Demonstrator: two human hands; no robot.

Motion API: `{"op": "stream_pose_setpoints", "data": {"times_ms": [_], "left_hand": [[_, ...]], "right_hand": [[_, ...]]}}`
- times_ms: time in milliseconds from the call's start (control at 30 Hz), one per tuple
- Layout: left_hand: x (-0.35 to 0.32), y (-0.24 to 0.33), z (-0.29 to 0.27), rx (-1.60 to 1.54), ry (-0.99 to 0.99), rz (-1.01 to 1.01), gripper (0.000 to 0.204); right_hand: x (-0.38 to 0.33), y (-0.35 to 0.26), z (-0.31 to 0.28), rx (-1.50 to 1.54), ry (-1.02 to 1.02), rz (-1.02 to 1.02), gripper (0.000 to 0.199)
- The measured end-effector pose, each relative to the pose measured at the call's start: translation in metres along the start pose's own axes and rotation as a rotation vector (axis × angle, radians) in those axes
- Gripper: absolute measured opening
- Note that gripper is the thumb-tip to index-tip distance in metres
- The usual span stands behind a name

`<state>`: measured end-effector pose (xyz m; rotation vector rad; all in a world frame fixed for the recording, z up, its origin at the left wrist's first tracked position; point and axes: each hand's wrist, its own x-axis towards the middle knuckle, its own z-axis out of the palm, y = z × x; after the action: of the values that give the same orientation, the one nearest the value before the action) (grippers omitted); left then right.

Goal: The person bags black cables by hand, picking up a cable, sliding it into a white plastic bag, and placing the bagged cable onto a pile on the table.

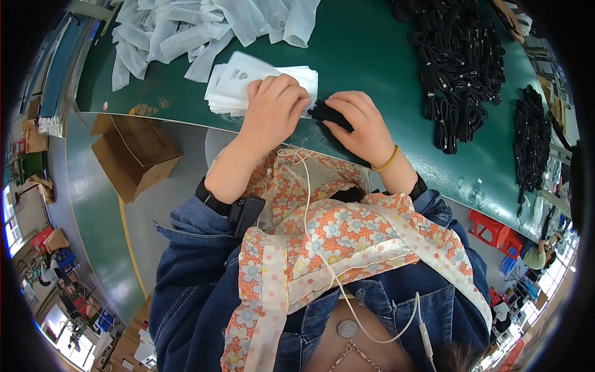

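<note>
I am watching both hands working at the near edge of the green table point(372, 56); the left hand point(273, 108) is pressing down, fingers curled, on the stack of white pouches point(235, 80), gripping the top pouch at its mouth; the right hand point(359, 124) is closed around a small black coiled cable point(328, 113), which is lying between the two hands, touching the pouch opening.

Progress, as I am judging it: this cable is only partly entering the pouch; a large heap of black cables point(462, 68) at 1 o'clock and a second heap point(533, 142) at 3 o'clock are lying unbagged; loose white pouches point(180, 28) are piling up at 11 o'clock; so most of the work is remaining.

Clearances: the table edge is running directly under the wrists, so nothing is supporting a dropped cable toward 6 o'clock; an open cardboard box point(133, 155) is standing on the floor at 8 o'clock; bare green surface is lying open toward 12 o'clock, between the stack and the heaps.
</note>
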<state>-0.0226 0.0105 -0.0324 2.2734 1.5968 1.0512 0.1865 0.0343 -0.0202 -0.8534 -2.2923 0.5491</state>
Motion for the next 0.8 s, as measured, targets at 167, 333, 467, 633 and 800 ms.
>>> {"op": "stream_pose_setpoints", "data": {"times_ms": [167,333,467,633,800], "left_hand": [[0.007,0.005,-0.006,-0.112,0.063,-0.040,0.009],[0.017,0.025,-0.012,-0.086,0.066,0.044,0.009],[0.020,0.029,-0.013,-0.609,0.019,-0.200,0.008],[0.024,0.034,-0.032,-1.328,-0.067,-0.487,0.012],[0.025,0.043,-0.041,-1.399,-0.172,-0.393,0.013]], "right_hand": [[0.003,-0.003,-0.002,0.132,0.284,0.112,0.039],[0.006,-0.003,-0.001,0.206,0.164,0.120,0.038],[0.014,-0.019,-0.002,0.380,0.292,0.240,0.039],[0.013,-0.026,-0.013,0.488,0.345,-0.041,0.042],[0.019,-0.034,-0.038,0.168,0.279,-0.274,0.041]]}}
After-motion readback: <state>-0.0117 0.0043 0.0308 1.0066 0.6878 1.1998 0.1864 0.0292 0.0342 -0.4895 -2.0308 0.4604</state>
